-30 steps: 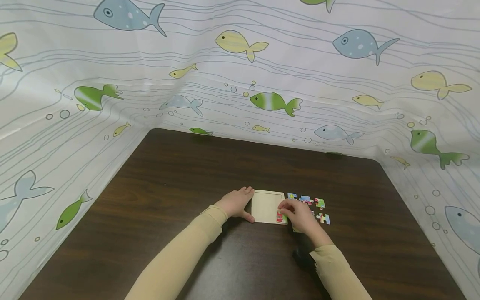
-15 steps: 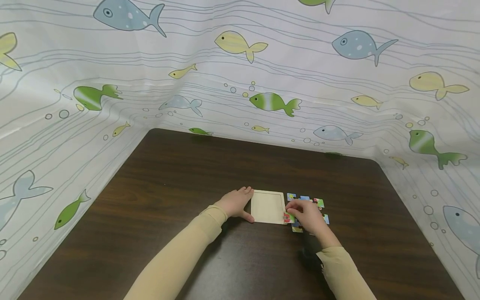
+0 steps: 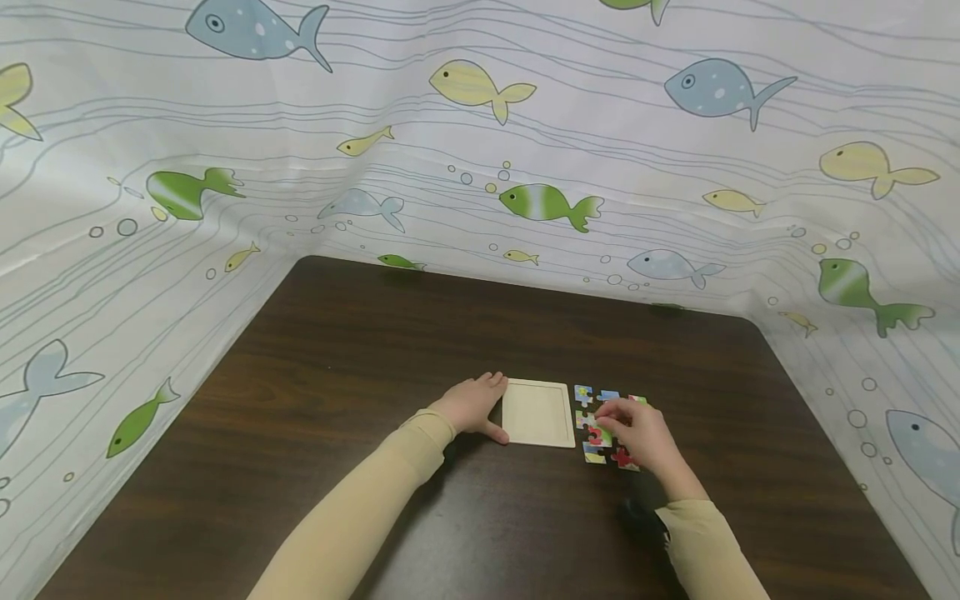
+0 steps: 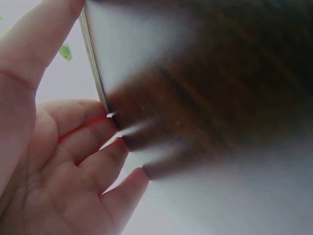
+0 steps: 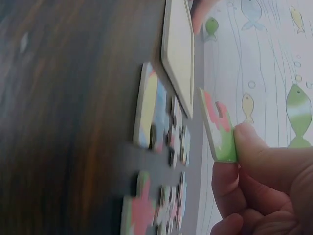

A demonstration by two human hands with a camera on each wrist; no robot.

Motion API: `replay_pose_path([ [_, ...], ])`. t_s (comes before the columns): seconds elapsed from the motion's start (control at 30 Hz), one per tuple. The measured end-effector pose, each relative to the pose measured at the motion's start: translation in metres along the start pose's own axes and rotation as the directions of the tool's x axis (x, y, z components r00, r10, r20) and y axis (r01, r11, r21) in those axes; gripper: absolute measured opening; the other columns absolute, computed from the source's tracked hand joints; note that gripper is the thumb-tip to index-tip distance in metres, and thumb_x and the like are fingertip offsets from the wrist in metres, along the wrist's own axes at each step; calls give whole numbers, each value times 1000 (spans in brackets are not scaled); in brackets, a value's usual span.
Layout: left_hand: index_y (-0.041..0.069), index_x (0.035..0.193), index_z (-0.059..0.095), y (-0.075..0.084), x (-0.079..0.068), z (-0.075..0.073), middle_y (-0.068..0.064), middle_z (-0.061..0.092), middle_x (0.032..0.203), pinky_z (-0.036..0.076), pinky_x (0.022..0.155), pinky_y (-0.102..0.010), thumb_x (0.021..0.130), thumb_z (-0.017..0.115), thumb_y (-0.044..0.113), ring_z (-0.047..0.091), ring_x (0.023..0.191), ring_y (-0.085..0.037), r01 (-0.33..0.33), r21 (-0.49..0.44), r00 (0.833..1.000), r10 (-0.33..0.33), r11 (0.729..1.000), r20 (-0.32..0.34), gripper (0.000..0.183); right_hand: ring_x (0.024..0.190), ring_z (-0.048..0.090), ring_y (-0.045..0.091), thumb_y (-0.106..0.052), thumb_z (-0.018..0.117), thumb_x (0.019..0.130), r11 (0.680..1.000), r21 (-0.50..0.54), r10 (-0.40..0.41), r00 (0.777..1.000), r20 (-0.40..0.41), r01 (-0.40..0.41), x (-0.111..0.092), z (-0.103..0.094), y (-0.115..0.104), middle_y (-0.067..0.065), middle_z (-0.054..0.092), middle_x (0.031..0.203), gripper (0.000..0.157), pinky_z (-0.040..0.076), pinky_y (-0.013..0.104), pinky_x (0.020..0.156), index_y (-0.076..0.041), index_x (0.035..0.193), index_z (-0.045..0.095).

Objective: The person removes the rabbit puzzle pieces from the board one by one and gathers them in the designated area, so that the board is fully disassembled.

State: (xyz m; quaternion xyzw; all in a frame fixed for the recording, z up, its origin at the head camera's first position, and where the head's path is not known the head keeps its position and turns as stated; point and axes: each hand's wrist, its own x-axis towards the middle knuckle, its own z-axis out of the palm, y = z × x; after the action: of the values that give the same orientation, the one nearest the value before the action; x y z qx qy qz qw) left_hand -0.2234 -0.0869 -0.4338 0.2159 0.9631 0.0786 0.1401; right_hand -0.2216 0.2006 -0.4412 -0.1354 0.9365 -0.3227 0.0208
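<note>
A jigsaw puzzle piece (image 5: 220,129), printed pink, green and white, is pinched between the thumb and fingers of my right hand (image 3: 641,432). In the right wrist view it is tilted up, raised above the table. Beneath lie several loose puzzle pieces, among them a blue-and-yellow one (image 5: 150,107) and a red one (image 3: 624,458); my right hand hides some in the head view. My left hand (image 3: 474,406) rests at the left edge of a square wooden puzzle tray (image 3: 536,414), thumb at the near corner, fingers extended at the far corner. No piece shows in the tray.
The dark wood-grain table (image 3: 390,333) extends around the tray and pieces. A white fish-print curtain (image 3: 420,125) rises behind and along both sides. A dark object (image 3: 641,518) shows under my right wrist.
My right hand has carried the puzzle piece rightward, from over the tray's right edge to above the loose pieces. The left hand and tray have stayed put.
</note>
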Motion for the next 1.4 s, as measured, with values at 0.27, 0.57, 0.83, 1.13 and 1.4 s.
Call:
replay_pose_path([
  [0.27,1,147,31,0,0,1,-13,28,154,28,114,-40,75,72,55,26,143,-26,-4,0,1000,4,1000,1,99,69,50,16,-13,67,88,999,-12,34,999,-13,-34,-7,-10,17,3,64,81,9,43,27,58,-7,94,70],
  [0.57,2,148,30,0,0,2,-12,27,155,27,114,-39,75,71,55,24,143,-26,-1,-1,1000,1,1000,7,100,71,51,17,-14,68,88,997,-15,74,997,-22,-75,-12,-17,27,3,65,84,9,46,28,60,-7,94,70],
  [0.83,2,148,29,1,0,2,-12,26,155,27,114,-40,75,71,55,24,143,-26,-1,-9,1000,1,1000,15,100,74,54,18,-12,68,87,994,-25,102,994,-27,-102,-17,-21,33,6,68,88,10,48,29,64,-5,95,70],
  [1.13,2,149,28,0,1,0,-12,25,155,27,114,-39,75,71,55,23,143,-25,5,-10,1000,-5,1000,14,101,76,55,19,-13,69,87,994,-45,93,995,-44,-95,-22,-30,43,8,69,91,11,47,30,64,-5,94,71],
  [1.4,2,149,28,0,1,0,-12,25,155,26,115,-39,75,71,56,23,144,-25,13,-14,1000,-13,1000,15,101,78,55,21,-15,69,87,990,-72,116,993,-18,-117,-26,-37,51,9,68,91,13,49,32,66,-5,95,71],
])
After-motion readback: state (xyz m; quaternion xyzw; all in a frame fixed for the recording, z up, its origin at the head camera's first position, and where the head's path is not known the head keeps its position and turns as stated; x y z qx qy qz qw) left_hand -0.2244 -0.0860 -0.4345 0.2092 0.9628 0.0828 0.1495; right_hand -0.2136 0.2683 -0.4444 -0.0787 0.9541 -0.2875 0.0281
